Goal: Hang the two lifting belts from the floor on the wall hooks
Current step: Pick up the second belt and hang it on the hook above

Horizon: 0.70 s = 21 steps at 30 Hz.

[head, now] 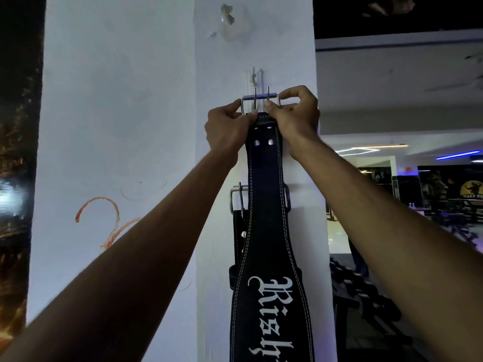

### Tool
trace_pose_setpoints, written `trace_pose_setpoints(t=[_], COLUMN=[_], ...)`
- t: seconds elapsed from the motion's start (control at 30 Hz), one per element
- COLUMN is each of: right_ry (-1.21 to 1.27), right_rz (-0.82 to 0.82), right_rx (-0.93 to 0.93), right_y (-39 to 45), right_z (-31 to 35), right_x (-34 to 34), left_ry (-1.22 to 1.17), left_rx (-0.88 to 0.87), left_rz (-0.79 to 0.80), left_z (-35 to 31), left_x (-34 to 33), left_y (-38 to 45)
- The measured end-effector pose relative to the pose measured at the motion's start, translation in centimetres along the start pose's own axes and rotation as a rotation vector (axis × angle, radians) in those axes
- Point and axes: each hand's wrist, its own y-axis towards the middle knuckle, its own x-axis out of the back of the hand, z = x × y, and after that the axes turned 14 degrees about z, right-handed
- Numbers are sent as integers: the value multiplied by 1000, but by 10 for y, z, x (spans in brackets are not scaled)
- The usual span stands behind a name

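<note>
Both hands, left hand (230,126) and right hand (295,118), pinch the second lifting belt's buckle (260,100) just below the wall hook (254,78); next, lift its frame over that hook

Above buckle (260,100): bare wall (287,48) up to the hook (254,75), open.
Left of belt (266,205): plain wall, free.
Behind belt: second belt (238,226) hangs against the wall, crowding the lower left.
Right: pillar edge, open room beyond.
</note>
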Motion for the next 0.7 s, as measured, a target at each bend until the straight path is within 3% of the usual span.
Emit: trace_pose_setpoints(t=[0.27,0.53,0.7], right_ry=[8,43,28], right_rz=[56,26,24], right_rx=[-105,-90,-145], right_y=[-9,-20,-17], right_z=[-3,-9,-3], right_x=[-1,-7,-6], left_ry=[-2,-9,45], left_rx=[58,55,74], left_rz=[25,51,-47], left_z=[8,11,0], left_x=[6,10,8], left_y=[-14,-24,-17])
